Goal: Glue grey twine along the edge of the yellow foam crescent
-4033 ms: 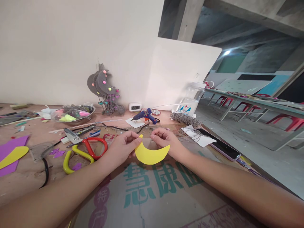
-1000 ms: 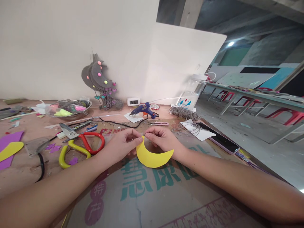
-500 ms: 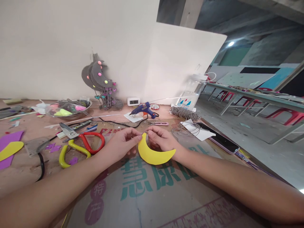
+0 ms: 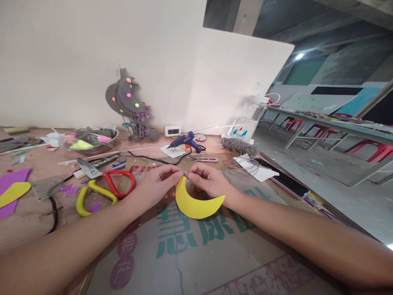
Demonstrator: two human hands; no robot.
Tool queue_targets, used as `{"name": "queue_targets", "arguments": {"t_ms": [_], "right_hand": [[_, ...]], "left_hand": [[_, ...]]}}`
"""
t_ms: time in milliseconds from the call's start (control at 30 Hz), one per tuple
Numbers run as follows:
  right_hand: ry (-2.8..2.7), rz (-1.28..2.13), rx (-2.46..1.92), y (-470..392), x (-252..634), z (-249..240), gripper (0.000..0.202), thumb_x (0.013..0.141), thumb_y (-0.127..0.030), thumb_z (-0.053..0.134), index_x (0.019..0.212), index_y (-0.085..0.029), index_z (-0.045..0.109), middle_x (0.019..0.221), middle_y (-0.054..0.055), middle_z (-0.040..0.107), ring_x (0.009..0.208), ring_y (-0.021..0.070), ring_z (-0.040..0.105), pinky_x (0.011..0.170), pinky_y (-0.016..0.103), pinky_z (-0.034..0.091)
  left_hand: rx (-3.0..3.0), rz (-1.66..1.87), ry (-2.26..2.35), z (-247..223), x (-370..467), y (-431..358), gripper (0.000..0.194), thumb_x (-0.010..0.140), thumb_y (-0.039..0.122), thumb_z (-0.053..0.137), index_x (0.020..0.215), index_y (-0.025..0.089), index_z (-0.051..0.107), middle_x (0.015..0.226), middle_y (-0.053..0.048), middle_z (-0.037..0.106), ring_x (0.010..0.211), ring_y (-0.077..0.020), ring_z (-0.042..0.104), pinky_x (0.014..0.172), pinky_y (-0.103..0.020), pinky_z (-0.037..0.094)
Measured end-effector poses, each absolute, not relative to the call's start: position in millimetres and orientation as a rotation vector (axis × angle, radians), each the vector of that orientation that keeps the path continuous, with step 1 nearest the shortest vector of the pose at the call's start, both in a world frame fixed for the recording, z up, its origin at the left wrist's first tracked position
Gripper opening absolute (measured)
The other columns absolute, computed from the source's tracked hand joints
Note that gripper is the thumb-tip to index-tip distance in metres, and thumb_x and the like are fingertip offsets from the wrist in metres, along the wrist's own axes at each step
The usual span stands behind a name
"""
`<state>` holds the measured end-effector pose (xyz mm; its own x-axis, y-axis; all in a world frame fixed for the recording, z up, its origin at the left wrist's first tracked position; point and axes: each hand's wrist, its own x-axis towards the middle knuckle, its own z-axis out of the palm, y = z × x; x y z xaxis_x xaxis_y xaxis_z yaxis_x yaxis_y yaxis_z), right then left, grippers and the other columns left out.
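Observation:
A yellow crescent moon cutout [image 4: 198, 207], flat and smooth-edged, hangs tip-up between my hands above the cardboard. My left hand [image 4: 164, 180] is closed, thumb and forefinger pinching its upper tip. Opposite it, my right hand [image 4: 207, 180] is closed with its thumb at the same tip, the other fingers curled behind the crescent. A small grey bit [image 4: 184, 175], looking like cord, shows between the two thumbs; most of it is hidden by the fingers.
Printed cardboard [image 4: 147, 262] covers the tabletop. Scissors [image 4: 119, 184] lie left; a blue glue gun [image 4: 187, 142] is behind my hands. Grey cord [image 4: 239, 146], a phone [image 4: 284, 178] and a bottle [image 4: 247, 119] stand right. Grey moon ornaments [image 4: 127, 98] are against the wall.
The crescent has shifted slightly left and down and tilted a little. My right fingertips have moved left, closer to the left thumb at the tip.

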<state>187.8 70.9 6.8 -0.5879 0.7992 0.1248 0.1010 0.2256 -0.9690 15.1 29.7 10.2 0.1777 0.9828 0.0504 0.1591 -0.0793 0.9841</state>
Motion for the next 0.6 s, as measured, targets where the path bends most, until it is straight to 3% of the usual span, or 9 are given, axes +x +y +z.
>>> {"name": "queue_targets", "arguments": {"t_ms": [600], "right_hand": [[-1.875, 1.437, -0.757, 76.8, 188.2, -2.2, 0.028, 0.078, -0.045, 0.054, 0.080, -0.017, 0.051, 0.053, -0.006, 0.042, 0.044, 0.0058, 0.037, 0.041, 0.018, 0.029]], "left_hand": [[1.496, 1.024, 1.177, 7.6, 14.1, 30.8, 0.027, 0.077, 0.044, 0.053, 0.081, 0.018, 0.059, 0.055, 0.005, 0.049, 0.047, -0.0064, 0.041, 0.042, -0.015, 0.032]]}}
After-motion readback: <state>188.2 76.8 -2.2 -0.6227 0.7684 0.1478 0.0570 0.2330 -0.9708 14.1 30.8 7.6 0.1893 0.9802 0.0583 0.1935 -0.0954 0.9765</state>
